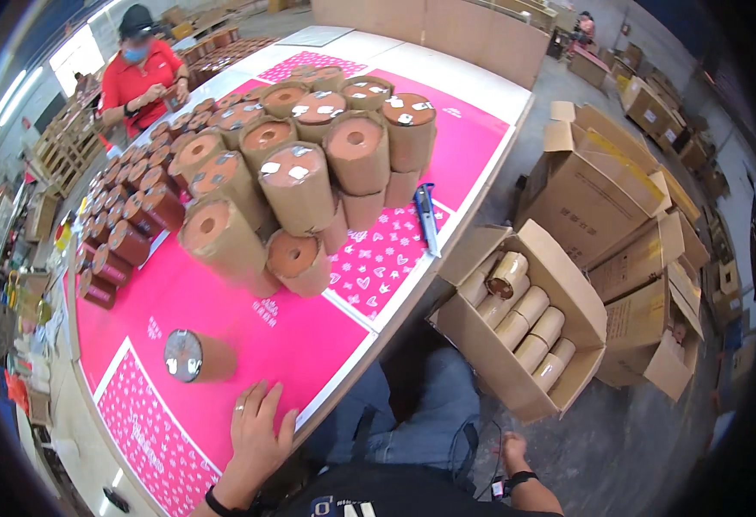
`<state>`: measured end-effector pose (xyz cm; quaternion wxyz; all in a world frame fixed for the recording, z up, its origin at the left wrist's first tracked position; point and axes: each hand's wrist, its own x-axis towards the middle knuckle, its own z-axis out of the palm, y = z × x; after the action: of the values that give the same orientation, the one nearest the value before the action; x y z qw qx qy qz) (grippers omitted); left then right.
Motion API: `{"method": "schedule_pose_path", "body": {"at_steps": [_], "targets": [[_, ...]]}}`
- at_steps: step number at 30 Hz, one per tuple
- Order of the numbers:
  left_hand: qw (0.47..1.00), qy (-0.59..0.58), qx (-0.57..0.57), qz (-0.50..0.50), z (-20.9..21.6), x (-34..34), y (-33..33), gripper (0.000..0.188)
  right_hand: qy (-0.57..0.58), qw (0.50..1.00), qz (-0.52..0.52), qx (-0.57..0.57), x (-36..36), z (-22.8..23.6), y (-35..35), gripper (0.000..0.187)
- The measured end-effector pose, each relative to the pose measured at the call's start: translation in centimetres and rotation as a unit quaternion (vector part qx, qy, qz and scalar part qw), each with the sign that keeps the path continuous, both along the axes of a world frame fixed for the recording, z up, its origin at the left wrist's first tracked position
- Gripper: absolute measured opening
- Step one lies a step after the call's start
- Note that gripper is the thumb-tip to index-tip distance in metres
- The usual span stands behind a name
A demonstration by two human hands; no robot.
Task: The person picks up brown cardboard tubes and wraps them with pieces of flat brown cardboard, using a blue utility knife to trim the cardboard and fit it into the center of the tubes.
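Observation:
My left hand (259, 432) lies palm down on the pink printed sheet (309, 345) near the table's edge, fingers spread and holding nothing. Just beyond its fingertips lies a single brown paper-wrapped cylinder (214, 356), its shiny end turned to the left. My right hand (513, 450) hangs low beside my thigh, off the table; its fingers are foreshortened and I cannot see whether they hold anything. Ahead stand stacked paper-wrapped cylinders (295, 177), some with a round hole in the top, others with clear tape and white patches.
A blue utility knife (427, 218) lies at the table's right edge. An open carton (568, 302) of wrapped cylinders stands to the right, with more cartons (585, 189) behind. Rows of dark red cylinders (128, 241) fill the left side. A co-worker in red (141, 82) handles something across the table.

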<state>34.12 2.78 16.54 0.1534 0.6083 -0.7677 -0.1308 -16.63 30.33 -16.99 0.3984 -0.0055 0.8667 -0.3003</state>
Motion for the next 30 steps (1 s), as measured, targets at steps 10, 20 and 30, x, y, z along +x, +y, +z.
{"method": "schedule_pose_path", "body": {"at_steps": [10, 20, 30], "targets": [[0.972, -0.145, 0.056, -0.175, -3.9, 4.7, -0.9, 0.081, -0.339, 0.894, 0.266, 0.123, 7.0, -6.6, -8.0, 0.035], [0.979, -0.133, 0.074, -0.136, -2.6, 4.2, 0.9, 0.077, -0.346, 0.880, 0.292, 0.141, 4.0, 2.9, -15.9, 0.035], [0.986, -0.118, 0.075, -0.090, -5.2, 4.6, 1.8, 0.077, -0.292, 0.860, 0.414, 0.061, 1.7, 2.8, -24.5, 0.035]]}}
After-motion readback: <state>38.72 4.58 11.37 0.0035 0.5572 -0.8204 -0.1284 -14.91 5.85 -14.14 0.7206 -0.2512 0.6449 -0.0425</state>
